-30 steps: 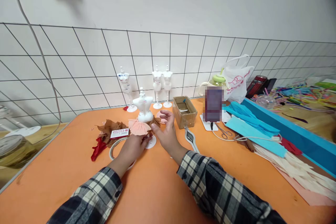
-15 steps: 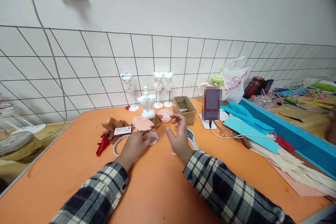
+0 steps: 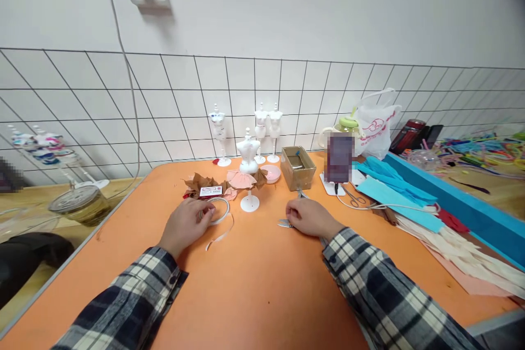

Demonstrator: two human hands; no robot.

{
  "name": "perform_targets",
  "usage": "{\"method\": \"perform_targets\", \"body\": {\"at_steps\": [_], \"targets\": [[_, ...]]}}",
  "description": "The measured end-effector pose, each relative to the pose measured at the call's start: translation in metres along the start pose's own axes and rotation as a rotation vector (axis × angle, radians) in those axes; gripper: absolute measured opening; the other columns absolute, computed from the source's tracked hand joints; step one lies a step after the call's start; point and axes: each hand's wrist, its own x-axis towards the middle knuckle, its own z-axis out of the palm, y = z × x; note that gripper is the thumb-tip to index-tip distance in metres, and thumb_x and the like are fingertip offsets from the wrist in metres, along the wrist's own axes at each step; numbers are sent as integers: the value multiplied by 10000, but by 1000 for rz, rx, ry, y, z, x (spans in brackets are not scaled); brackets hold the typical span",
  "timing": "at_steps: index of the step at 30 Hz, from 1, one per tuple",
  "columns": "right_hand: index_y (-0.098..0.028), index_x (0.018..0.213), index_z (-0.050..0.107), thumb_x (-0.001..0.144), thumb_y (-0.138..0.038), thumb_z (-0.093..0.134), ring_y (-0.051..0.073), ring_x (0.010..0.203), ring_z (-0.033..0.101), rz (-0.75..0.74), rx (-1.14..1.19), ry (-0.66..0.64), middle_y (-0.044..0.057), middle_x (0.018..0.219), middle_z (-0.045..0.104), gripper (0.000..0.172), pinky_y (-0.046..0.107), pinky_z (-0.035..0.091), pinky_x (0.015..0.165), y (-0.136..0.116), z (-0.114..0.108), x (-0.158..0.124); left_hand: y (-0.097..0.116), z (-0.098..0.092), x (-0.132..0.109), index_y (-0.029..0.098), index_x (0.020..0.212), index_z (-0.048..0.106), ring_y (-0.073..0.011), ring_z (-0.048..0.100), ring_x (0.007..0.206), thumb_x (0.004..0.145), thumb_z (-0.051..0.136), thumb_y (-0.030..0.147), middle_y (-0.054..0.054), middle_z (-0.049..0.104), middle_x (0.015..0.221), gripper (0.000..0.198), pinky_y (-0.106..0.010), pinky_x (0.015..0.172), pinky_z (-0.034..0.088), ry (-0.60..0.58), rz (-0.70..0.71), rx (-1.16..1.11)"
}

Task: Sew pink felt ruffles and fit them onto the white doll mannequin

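Observation:
In front of me a small white mannequin (image 3: 248,156) stands upright on a round base, wearing a peach ruffled skirt (image 3: 241,179). To its left, my left hand (image 3: 186,224) pinches the near left edge of a roll of white tape (image 3: 222,219). A loose tape end (image 3: 221,236) curls across the table from the roll. My right hand (image 3: 312,217) is closed over scissors (image 3: 284,223) lying on the table. Their blades point left from under my fingers, and most of the handle is hidden. Brown crumpled fabric (image 3: 200,183) with a labelled card (image 3: 210,191) lies behind the roll.
Along the wall stand three more mannequins (image 3: 219,128), a pink dish (image 3: 272,174) and a cardboard box (image 3: 298,169). On the right are a phone (image 3: 340,158) on a cable, other scissors (image 3: 356,200) and blue fabric (image 3: 404,205). A lidded jar (image 3: 80,205) sits beyond the left edge.
My left hand has moved from the mannequin's base to the tape roll. My right hand has lowered, closing over the scissors. The view has shifted left.

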Motion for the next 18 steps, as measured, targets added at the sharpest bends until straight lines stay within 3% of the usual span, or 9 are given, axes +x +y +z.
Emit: {"method": "perform_targets", "body": {"at_steps": [3,5,8,12,15,18], "targets": [[-203,806,643,797,-278,626,152,716,538,8,11,-162,21,800,635,77,253,316,581,7,-11,-8,-1,-3,-3,205,935,723,-266,604,887,901,425,407,-80,731,895,361,-346,768,439,69,-25,40],[-203,806,639,765,-314,675,148,689,530,55,27,-202,21,807,636,123,251,295,555,11,-14,-11,1,0,5,206,1013,710,-269,592,936,928,389,394,-81,728,956,382,-354,812,429,109,-26,78],[-201,814,628,732,-276,707,142,678,520,95,52,-219,14,793,633,137,248,286,552,13,-11,-11,10,14,28,211,1107,686,-276,573,1022,937,377,372,-90,707,1062,388,-365,870,417,78,19,122],[-215,856,619,720,-282,731,122,697,530,92,122,-196,-17,807,635,188,226,307,562,12,-1,-5,28,39,58,190,929,729,-323,567,997,914,419,369,-146,701,968,359,-425,839,407,-9,55,245],[-220,902,606,742,-311,720,112,693,539,121,146,-161,-29,798,632,216,218,314,559,14,5,0,33,49,67,181,786,706,-351,558,992,878,482,366,-164,694,909,306,-462,819,394,7,-11,334],[-222,905,606,742,-328,724,114,695,541,129,155,-135,-32,790,630,227,220,308,561,17,7,2,27,48,65,197,784,678,-344,550,1024,866,492,332,-142,697,931,244,-469,853,385,67,-34,290]]}}
